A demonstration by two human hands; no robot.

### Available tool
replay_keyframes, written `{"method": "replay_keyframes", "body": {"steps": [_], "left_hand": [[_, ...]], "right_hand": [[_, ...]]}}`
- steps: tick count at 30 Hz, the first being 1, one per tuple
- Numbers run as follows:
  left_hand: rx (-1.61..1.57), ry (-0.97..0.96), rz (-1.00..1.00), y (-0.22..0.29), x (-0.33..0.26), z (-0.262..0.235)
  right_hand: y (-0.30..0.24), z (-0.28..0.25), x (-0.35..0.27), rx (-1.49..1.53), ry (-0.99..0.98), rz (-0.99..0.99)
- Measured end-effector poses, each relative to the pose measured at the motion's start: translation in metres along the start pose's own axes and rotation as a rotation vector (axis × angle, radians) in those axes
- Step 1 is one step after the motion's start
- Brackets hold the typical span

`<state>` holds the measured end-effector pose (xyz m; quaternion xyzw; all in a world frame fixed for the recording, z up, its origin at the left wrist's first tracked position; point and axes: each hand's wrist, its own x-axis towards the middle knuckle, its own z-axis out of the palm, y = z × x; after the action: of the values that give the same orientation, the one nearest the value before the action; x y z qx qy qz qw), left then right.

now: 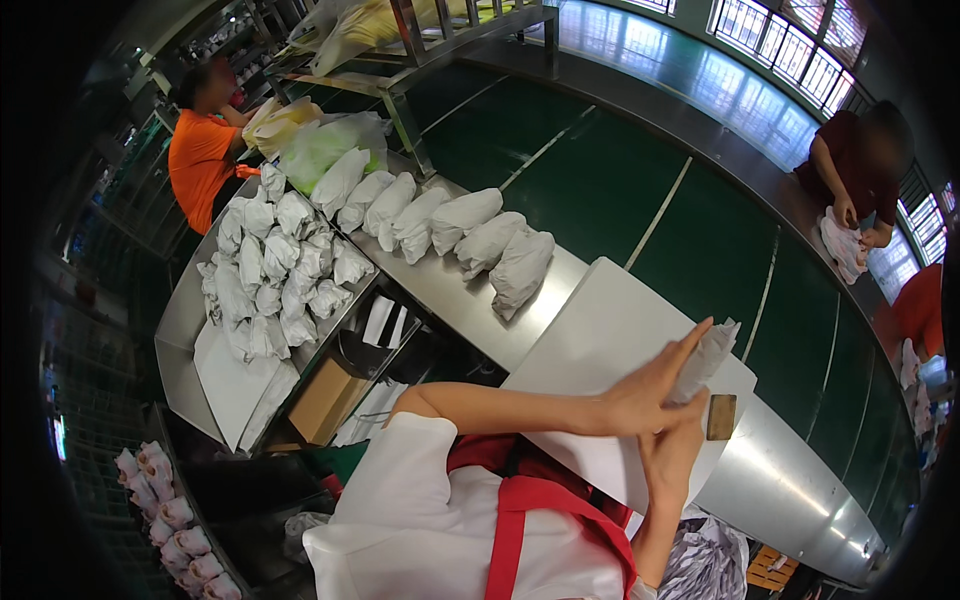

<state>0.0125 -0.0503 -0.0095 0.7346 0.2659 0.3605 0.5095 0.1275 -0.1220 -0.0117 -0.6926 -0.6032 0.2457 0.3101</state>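
Observation:
Just above the right part of a white board [585,330], my two hands meet around a white paper-wrapped bundle [708,362]. My left hand [645,392] comes across from the left and lies along the bundle's near side, closed on it, one finger stretched upward. At the lower end of the bundle my right hand [675,440] is closed, its fingers partly hidden. Beside the right hand a small brown block [721,417] rests on the board. A row of similar white-wrapped bundles [466,220] lies on the metal bench to the left of the board.
At left stands a metal bin [185,345] heaped with white-wrapped bundles. Crumpled paper [705,560] sits below the bench near my right arm. Pinkish wrapped items [180,525] stand at lower left. A green conveyor belt [600,180] runs beyond the bench; co-workers [200,150] are nearby.

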Motion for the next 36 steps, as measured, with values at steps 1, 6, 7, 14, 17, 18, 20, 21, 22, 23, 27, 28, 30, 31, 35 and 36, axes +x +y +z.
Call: {"method": "replay_keyframes", "body": {"steps": [1, 6, 7, 14, 17, 18, 20, 21, 22, 23, 27, 28, 30, 31, 35, 36], "left_hand": [[0.026, -0.037, -0.018, -0.001, 0.001, -0.021], [0.390, 0.636, -0.140, -0.043, -0.028, -0.149], [0.465, 0.720, -0.262, -0.027, -0.035, -0.187], [1.447, 0.792, -0.501, -0.098, -0.106, -0.377], [1.459, 0.658, -0.694, -0.133, -0.121, -0.399], [1.438, 0.651, -0.707, -0.137, -0.121, -0.400], [1.399, 0.637, -0.732, -0.136, -0.119, -0.396], [1.402, 0.632, -0.749, -0.132, -0.115, -0.395], [1.406, 0.628, -0.766, -0.126, -0.110, -0.394], [1.412, 0.618, -0.785, -0.121, -0.107, -0.390], [1.750, 0.827, -0.451, -0.111, -0.079, -0.379], [1.595, 0.834, -0.302, -0.095, -0.061, -0.357], [1.245, 0.826, -0.056, -0.064, -0.040, -0.308], [1.025, 0.715, 0.020, -0.043, -0.004, -0.259], [0.608, 0.097, 0.409, -0.057, 0.035, -0.088], [0.584, -0.054, 0.469, -0.064, 0.039, -0.044]], "right_hand": [[0.005, 0.007, 0.002, -0.145, 0.006, -0.230], [-0.003, 0.005, 0.003, 0.000, 0.061, -0.212], [0.008, 0.000, 0.000, 0.013, 0.116, -0.172], [0.087, -0.027, -0.012, -0.426, 0.480, -0.085], [0.099, -0.020, -0.008, -0.652, 0.384, -0.065], [0.102, -0.018, -0.008, -0.731, 0.342, -0.062], [0.103, -0.018, -0.009, -0.709, 0.353, -0.054], [0.104, -0.018, -0.009, -0.698, 0.359, -0.049], [0.104, -0.019, -0.008, -0.687, 0.392, -0.036], [0.104, -0.021, -0.006, -0.674, 0.422, -0.018], [0.110, -0.028, 0.006, -0.704, 0.393, 0.106], [0.105, -0.027, 0.008, -0.675, 0.424, 0.077], [0.097, -0.022, 0.018, -0.497, 0.429, 0.052], [0.091, -0.032, 0.016, -0.378, 0.452, 0.073], [0.088, -0.029, 0.033, -0.165, 0.289, 0.127], [0.093, -0.028, 0.036, -0.127, 0.273, 0.122]]}}
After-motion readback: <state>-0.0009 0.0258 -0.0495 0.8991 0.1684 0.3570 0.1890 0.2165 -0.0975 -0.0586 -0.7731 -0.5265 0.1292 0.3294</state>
